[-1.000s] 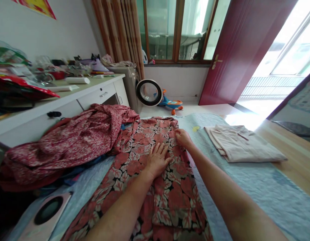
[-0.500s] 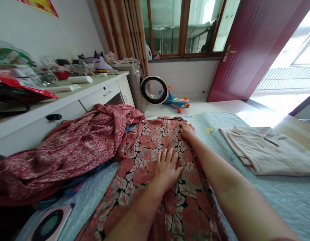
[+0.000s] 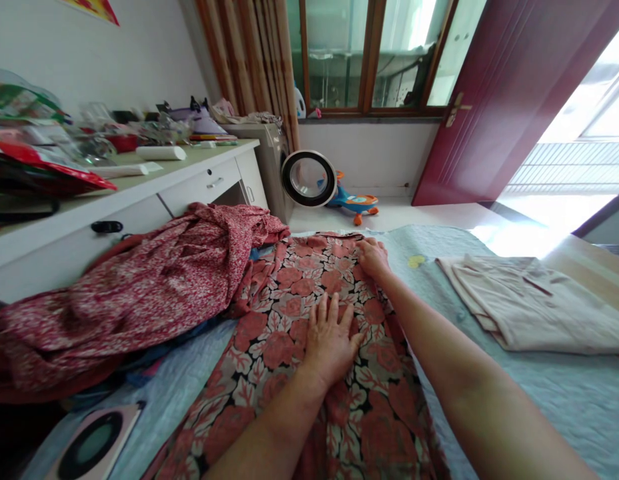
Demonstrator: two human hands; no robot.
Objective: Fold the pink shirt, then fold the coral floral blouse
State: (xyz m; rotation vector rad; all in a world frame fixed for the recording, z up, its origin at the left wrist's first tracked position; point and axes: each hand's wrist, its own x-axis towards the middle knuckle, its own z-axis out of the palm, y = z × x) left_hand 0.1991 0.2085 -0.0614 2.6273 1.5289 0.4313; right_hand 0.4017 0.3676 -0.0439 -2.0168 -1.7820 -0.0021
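Observation:
A garment with a red floral and leaf print (image 3: 279,350) lies spread lengthwise over the bed. My left hand (image 3: 332,340) rests flat on its middle, fingers spread. At the garment's far right corner, my right hand (image 3: 373,259) has its fingers curled on the cloth edge; the fingertips are partly hidden. A crumpled red and white patterned cloth (image 3: 154,287) is heaped to the left, partly against the floral garment. To the right lies a folded cream garment (image 3: 539,307), apart from both hands.
A light blue bed cover (image 3: 489,400) lies beneath everything. A pink item with a dark oval (image 3: 97,440) sits at lower left. The white cabinet (image 3: 189,193) with a cluttered top runs along the left. Beyond the bed are a washing machine's open round door (image 3: 309,179) and a blue ride-on toy (image 3: 357,201).
Both hands stay in nearly the same places on the floral garment. The left fingers are slightly more spread, and the view has shifted a little.

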